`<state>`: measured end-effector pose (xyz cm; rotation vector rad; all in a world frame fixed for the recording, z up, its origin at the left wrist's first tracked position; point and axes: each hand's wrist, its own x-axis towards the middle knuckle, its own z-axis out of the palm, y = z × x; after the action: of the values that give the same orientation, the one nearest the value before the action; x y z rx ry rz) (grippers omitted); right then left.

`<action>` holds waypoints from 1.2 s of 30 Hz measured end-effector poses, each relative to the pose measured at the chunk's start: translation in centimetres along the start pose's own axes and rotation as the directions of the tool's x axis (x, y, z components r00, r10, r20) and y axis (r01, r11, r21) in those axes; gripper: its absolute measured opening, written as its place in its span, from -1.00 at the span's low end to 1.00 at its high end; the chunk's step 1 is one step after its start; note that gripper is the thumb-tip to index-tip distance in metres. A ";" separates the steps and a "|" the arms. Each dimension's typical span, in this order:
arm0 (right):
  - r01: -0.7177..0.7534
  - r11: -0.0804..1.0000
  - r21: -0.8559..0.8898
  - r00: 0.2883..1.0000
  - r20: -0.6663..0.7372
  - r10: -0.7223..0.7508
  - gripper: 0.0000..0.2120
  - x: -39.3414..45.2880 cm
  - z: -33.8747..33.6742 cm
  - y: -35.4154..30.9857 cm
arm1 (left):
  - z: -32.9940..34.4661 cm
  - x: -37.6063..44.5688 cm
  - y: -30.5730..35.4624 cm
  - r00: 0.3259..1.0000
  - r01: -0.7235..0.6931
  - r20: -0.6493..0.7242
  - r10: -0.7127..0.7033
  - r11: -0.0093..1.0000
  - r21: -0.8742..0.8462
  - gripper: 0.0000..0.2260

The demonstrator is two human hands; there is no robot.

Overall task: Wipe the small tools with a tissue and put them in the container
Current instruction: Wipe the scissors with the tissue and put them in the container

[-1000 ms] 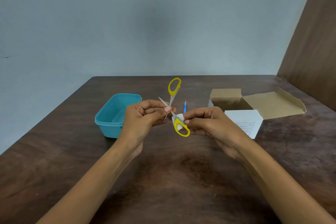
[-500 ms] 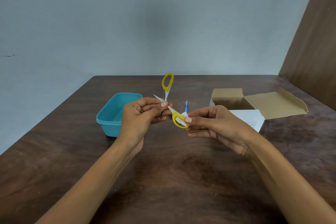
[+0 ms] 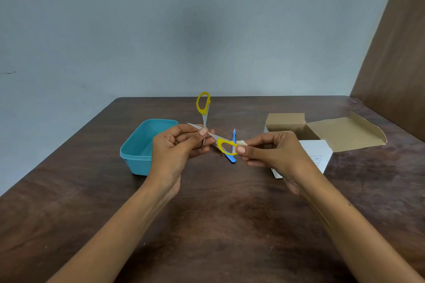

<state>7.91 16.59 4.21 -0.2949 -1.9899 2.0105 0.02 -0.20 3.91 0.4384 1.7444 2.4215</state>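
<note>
Scissors with yellow handle loops hang spread open above the middle of the table in the head view, the only view given; the left hand curls its fingers and thumb around them near the pivot, one loop standing up at the far side and the other pointing right. The right hand pinches a small wad of white tissue between thumb and fingertips, touching or just beside the rim of the right-pointing loop; which of the two I cannot tell. A teal container sits on the table to the left of the left hand, its lid off; the hand hides part of its inside, and what shows of it holds no tool. A blue tool with a thin metal tip lies on the table behind the scissors, between the two hands. At the far right stand an open cardboard box and a white printed card, partly behind the right hand.

By my reading the task is early: the scissors are in the middle of their wipe and not yet in the container; the blue tool looks untouched, so it remains to be wiped and stowed as well.
</note>
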 end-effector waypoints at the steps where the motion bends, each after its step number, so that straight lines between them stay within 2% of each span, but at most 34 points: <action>1: 0.007 1.000 0.013 1.000 -0.022 -0.007 -0.89 0.0 -0.1 -0.1 | 0.0 0.0 0.1 1.000 -0.001 -0.001 0.001 1.000 -0.009 -0.94; 6: -0.028 0.996 0.090 1.000 0.012 0.027 -0.87 -0.3 0.1 -0.2 | 0.0 -0.1 0.0 0.999 0.021 0.039 -0.020 1.000 -0.014 -0.89; 11: 0.003 0.995 0.100 1.000 -0.012 -0.002 -0.88 -0.2 0.2 -0.4 | 0.1 0.0 -0.3 0.988 0.101 0.111 -0.104 0.994 0.027 -0.86; 16: -0.060 0.998 -0.001 0.991 0.119 0.060 -0.91 -0.5 0.0 -0.5 | 0.0 0.0 -0.3 0.995 0.076 0.071 -0.074 0.997 -0.020 -0.86; 20: 0.037 0.999 -0.009 0.996 0.079 -0.036 -0.92 -0.4 0.0 -0.4 | -0.3 0.3 -0.3 0.993 0.077 0.083 -0.079 0.997 0.025 -0.71; 24: 0.124 0.989 -0.077 0.992 0.016 -0.123 -0.91 0.2 -0.4 -0.1 | -0.4 0.3 -0.3 0.993 0.008 0.112 -0.031 0.980 0.200 -0.61; 27: 0.156 0.978 -0.141 0.988 0.004 -0.157 -0.90 0.6 -0.6 0.1 | -0.4 0.2 -0.4 0.985 -0.110 0.162 0.052 0.920 0.376 -0.60; 30: 0.184 0.968 -0.171 0.982 -0.015 -0.189 -0.87 0.8 -0.8 0.3 | -0.4 0.1 -0.4 0.963 -0.250 0.225 0.146 0.795 0.552 -0.69; 36: 0.202 0.965 -0.167 0.977 -0.030 -0.210 -0.88 1.1 -0.8 0.5 | -0.3 -0.1 -0.4 0.906 -0.414 0.273 0.323 0.544 0.729 -0.82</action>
<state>7.16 17.68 3.75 -0.1610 -2.0661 1.7026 0.00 -0.39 3.42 1.1029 2.8301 1.5984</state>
